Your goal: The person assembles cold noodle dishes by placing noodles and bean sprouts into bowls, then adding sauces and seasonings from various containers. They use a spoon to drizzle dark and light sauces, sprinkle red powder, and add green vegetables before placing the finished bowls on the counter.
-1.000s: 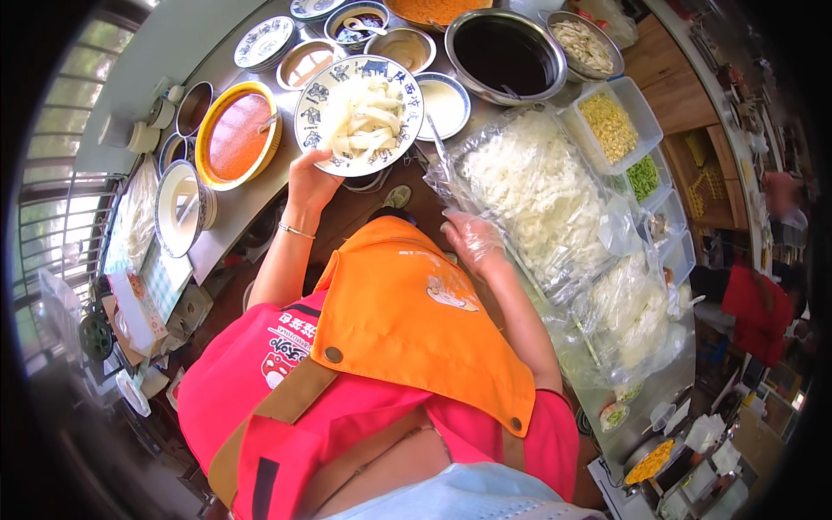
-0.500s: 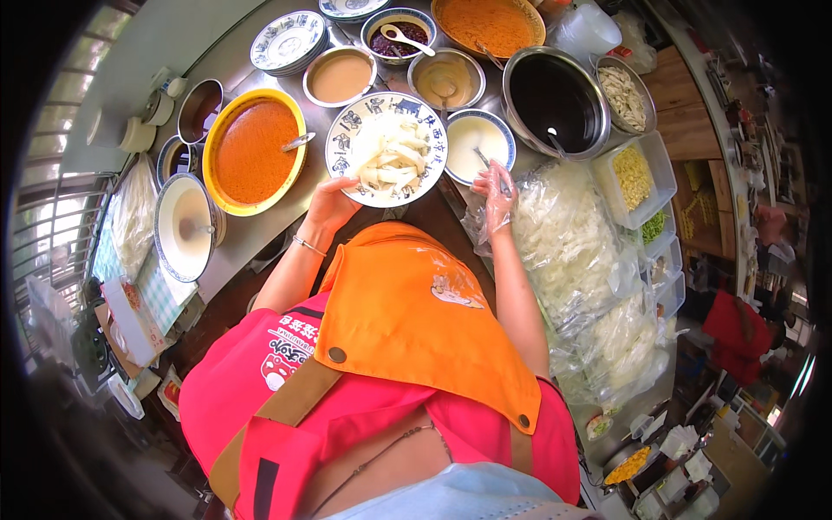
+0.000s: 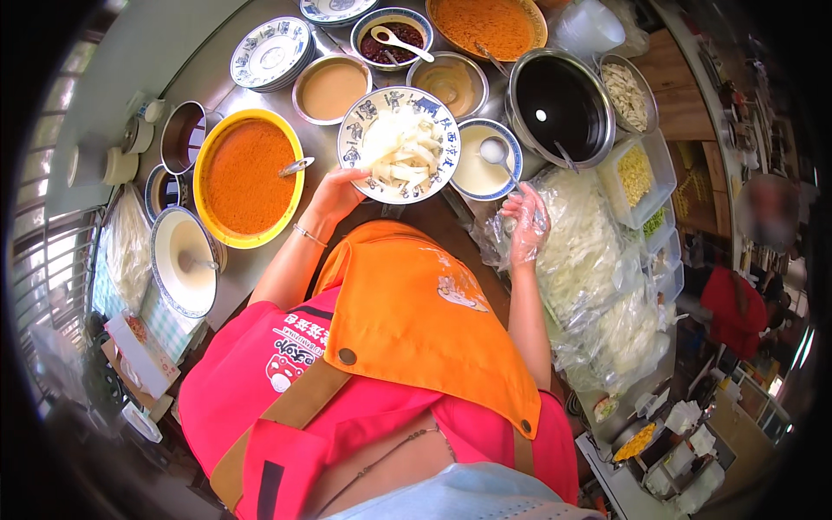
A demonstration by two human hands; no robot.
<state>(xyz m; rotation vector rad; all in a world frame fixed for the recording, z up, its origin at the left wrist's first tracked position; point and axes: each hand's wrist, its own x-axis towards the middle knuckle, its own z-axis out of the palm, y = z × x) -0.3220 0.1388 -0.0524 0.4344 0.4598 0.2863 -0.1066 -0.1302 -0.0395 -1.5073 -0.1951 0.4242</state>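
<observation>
My left hand [image 3: 340,194] grips the near left rim of a patterned plate [image 3: 352,132] and holds it up over the counter. Wide white noodles [image 3: 400,147] lie heaped on the plate. In a clear plastic glove, my right hand [image 3: 526,224] is closed around the handle of a metal spoon [image 3: 494,152]. The spoon's bowl is raised over a blue-rimmed bowl [image 3: 515,156] of milky white sauce, just right of the plate; pale liquid appears to be in it.
A yellow-rimmed basin [image 3: 204,186] of orange sauce stands left. Beyond the plate are a tan sauce bowl [image 3: 331,89] and stacked plates [image 3: 264,54]. A steel pot [image 3: 511,87] of dark liquid sits at the far right. Bagged noodles [image 3: 576,251] and plastic tubs [image 3: 663,178] line the right side.
My right hand has drawn back toward me, lifting the spoon's bowl out of the white sauce into view. The plate has shifted slightly right, still in my left hand.
</observation>
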